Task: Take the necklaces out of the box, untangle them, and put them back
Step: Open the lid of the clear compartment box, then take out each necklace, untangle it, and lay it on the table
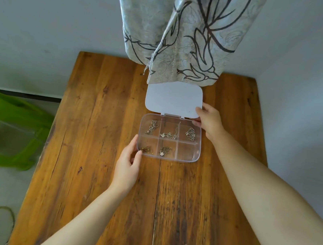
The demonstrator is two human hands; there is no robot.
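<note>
A clear plastic box (196, 158) with several compartments lies on the wooden table, its white lid (173, 98) folded open at the back. Small gold necklaces sit bunched in the compartments: one at back left (152, 127), one at back middle (169, 135), one at back right (191, 133), one at front left (147, 150), and one with a white flower charm at front middle (164, 151). The front right compartment holds nothing. My left hand (128, 165) grips the box's front left corner. My right hand (210, 121) holds the right edge where lid and box meet.
A patterned curtain (186, 38) hangs down to the table's back edge, just behind the lid. The wooden table (91, 137) stands in a corner of white walls. Green leaves (15, 124) and cables lie on the floor to the left.
</note>
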